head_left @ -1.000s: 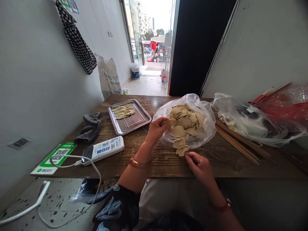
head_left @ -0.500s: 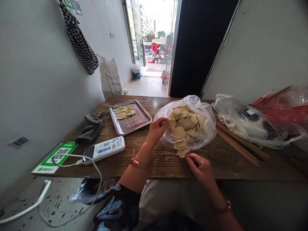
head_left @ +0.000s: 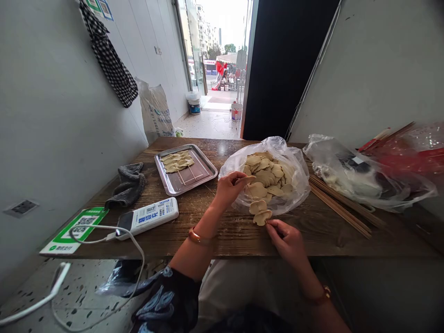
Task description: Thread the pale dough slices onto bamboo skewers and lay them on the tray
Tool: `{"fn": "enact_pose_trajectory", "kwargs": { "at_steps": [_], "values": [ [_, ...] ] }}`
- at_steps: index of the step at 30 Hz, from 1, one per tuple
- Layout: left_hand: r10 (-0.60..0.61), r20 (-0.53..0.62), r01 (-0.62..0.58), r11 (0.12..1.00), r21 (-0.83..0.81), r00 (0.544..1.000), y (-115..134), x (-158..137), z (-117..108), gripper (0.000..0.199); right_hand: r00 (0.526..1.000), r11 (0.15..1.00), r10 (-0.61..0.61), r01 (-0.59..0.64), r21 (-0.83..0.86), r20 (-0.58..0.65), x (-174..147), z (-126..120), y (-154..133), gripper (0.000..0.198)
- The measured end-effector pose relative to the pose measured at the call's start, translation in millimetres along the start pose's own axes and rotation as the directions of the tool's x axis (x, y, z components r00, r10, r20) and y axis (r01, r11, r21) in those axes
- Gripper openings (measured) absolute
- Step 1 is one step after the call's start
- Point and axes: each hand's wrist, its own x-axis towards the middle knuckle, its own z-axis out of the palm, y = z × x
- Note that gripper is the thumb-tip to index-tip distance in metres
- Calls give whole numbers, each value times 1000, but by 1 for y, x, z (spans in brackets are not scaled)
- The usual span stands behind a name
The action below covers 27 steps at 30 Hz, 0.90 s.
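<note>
My left hand [head_left: 229, 188] pinches one thin, pale, round slice [head_left: 247, 179] at the near left edge of the plastic bag. My right hand [head_left: 285, 238] is closed on the lower end of a thin skewer, most of which is hidden. Folded pale slices [head_left: 261, 213] are threaded on that skewer, just above my right fingertips and below the slice in my left hand. Behind both hands, the open clear plastic bag [head_left: 298, 185] holds a heap of the same slices [head_left: 265, 169]. I cannot tell exactly what food the slices are.
A metal tray [head_left: 204, 172] with filled skewers [head_left: 176, 162] stands left of the bag. Nearer left are a grey cloth [head_left: 129, 187], a white payment device [head_left: 149, 217] with a cable, and a green code card [head_left: 78, 231]. Bare skewers [head_left: 342, 208] and another plastic bag [head_left: 364, 180] lie right.
My left hand has moved slightly, and the slice in it has turned from facing me to nearly edge-on near the skewer's upper end. My right hand stays almost in place with the skewer.
</note>
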Motion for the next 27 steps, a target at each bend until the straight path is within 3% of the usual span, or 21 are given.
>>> {"fn": "enact_pose_trajectory", "kwargs": {
  "at_steps": [5, 12, 20, 27],
  "values": [
    [10, 18, -10, 1000, -3, 1000, 1, -1, 1, 21, 1000, 1000, -3, 3, 6, 10, 1, 1, 1, 26],
    [-69, 84, 78, 990, -115, 994, 8, -6, 4, 23, 1000, 1000, -18, 17, -13, -18, 0, 0, 1, 27],
    [-166, 90, 188, 905, -381, 982, 8, -4, 0, 29, 998, 1000, -7, 6, -14, -56, -4, 1, 6, 31],
    [-223, 127, 257, 843, -472, 966, 8, -5, -2, 33, 998, 1000, -8, 7, -18, -61, -5, 0, 6, 30]
  ]
}}
